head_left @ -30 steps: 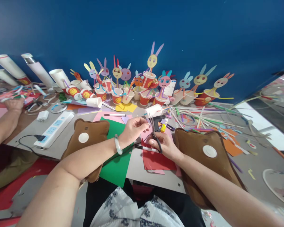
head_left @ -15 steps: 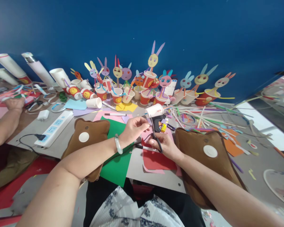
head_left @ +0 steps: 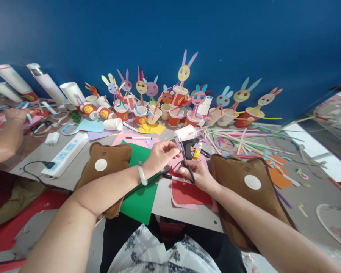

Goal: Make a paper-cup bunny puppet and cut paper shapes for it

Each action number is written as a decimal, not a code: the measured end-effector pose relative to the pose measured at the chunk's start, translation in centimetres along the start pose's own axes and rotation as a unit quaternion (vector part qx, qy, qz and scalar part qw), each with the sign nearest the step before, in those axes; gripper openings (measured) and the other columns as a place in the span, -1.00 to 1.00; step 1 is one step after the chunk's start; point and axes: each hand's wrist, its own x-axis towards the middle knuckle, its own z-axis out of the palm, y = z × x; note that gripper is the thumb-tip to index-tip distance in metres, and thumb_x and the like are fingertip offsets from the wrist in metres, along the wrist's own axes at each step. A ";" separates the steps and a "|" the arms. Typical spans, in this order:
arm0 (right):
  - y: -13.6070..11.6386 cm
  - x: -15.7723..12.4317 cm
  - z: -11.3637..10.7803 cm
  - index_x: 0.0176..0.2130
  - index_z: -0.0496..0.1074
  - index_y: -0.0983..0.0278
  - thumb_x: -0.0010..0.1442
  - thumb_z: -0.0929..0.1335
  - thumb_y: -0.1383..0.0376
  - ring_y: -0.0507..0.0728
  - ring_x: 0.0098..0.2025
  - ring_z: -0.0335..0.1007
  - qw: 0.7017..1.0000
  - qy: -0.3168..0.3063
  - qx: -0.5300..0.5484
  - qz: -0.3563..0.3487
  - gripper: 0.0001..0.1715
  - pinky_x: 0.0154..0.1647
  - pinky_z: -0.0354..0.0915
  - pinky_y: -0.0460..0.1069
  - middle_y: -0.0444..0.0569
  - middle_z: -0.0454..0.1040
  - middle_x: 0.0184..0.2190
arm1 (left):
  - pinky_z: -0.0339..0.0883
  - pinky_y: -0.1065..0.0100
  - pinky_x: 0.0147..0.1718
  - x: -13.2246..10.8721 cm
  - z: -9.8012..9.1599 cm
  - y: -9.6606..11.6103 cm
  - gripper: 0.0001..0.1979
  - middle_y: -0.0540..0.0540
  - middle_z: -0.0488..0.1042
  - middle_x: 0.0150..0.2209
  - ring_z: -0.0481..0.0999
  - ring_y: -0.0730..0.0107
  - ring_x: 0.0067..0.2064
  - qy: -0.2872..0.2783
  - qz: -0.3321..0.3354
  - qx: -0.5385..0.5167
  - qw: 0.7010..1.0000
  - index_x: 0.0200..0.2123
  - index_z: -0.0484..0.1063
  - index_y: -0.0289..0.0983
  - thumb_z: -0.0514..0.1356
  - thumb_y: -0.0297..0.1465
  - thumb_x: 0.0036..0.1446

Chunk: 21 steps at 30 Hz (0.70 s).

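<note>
My right hand (head_left: 199, 175) is closed round the black handles of a pair of scissors (head_left: 191, 172), whose blades point up and away from me. My left hand (head_left: 165, 154) is pinched close beside the blades; what sits between its fingertips is too small to make out. Just beyond the blades a white paper cup (head_left: 186, 132) lies on its side. A black glue gun (head_left: 190, 148) and a yellow glue stick (head_left: 197, 152) lie behind the scissors. Below my hands are red paper (head_left: 191, 192) and a black-and-white marker (head_left: 173, 177).
Paper cups with rabbit-faced figures (head_left: 199, 97) line the blue wall. Brown cushions (head_left: 244, 189) flank my arms, and green paper (head_left: 140, 197) lies at the left. A power strip (head_left: 65, 155), loose strips (head_left: 244, 140) and a co-worker's hand (head_left: 15, 115) are further out.
My hands and the scissors stay almost exactly where they were. At the far left, the co-worker's hand and forearm have shifted slightly up and left.
</note>
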 end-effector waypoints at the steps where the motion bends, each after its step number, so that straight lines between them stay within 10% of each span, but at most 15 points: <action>1: 0.1 0.0 0.0 -0.59 0.35 0.31 -0.07 0.47 -0.19 -0.02 -0.58 0.14 1.000 0.000 -0.002 -0.003 -0.35 -0.55 0.09 -0.09 -0.14 0.31 -0.68 | 0.35 0.40 -0.37 0.0 0.0 0.0 -0.87 -0.02 0.50 -0.52 0.49 0.47 -0.44 0.001 -0.001 -0.002 1.000 -0.46 0.43 -0.32 0.28 -0.38 0.03; 14: 0.7 -0.1 -0.6 -0.60 0.31 0.26 0.11 0.44 -0.04 0.00 -0.58 0.14 0.992 0.107 0.023 -0.057 -0.48 -0.53 0.13 -0.05 -0.15 0.29 -0.67 | 0.33 0.41 -0.37 0.0 0.1 -0.1 -0.81 -0.02 0.48 -0.49 0.45 0.48 -0.42 -0.024 -0.018 0.007 1.000 -0.45 0.43 -0.32 0.30 -0.31 0.04; 21: 1.6 0.5 -1.3 -0.58 0.29 0.26 0.16 0.42 0.04 -0.03 -0.60 0.02 0.990 0.052 0.125 -0.037 -0.52 -0.57 0.03 -0.05 -0.19 0.18 -0.66 | 0.27 0.40 -0.40 -0.3 0.4 -0.6 -0.75 0.01 0.43 -0.51 0.38 0.50 -0.46 -0.110 -0.029 0.009 0.993 -0.43 0.45 -0.34 0.32 -0.26 0.04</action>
